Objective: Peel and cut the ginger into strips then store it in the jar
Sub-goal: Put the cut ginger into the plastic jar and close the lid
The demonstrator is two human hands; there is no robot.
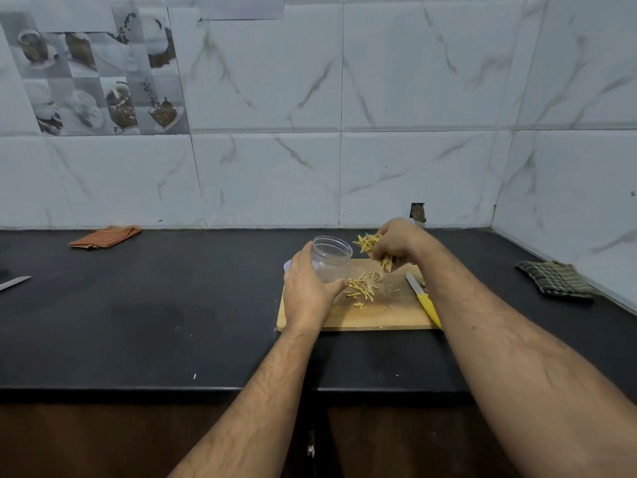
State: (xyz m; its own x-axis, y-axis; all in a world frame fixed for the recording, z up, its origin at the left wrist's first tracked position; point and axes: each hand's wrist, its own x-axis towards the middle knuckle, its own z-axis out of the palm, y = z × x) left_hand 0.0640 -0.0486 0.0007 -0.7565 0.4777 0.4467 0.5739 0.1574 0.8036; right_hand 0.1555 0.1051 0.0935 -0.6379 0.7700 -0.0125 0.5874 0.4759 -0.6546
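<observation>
A white marble-look tiled wall (413, 98) rises behind and wraps round the right corner; one panel at upper left carries printed pictures of cups and coffee, with no legible writing. Below it runs a black tabletop (155, 322), its front edge crossing the lower part of the view above dark wooden cabinet fronts. Wide bare stretches lie to the left and in front of the wooden cutting board (379, 315), which sits right of centre. A dark checked cloth (555, 279) lies near the right wall, an orange checked cloth (105, 236) at the back left, and a blade tip (15, 282) shows at the left edge. The left hand (306, 291) grips the clear open jar (332, 258), tilted over the board. The right hand (396, 241) is curled round a bunch of ginger strips (367, 241) just beside the jar's mouth; more loose strips (362, 288) lie on the board. A yellow-handled knife (422, 296) rests at the board's right edge.
</observation>
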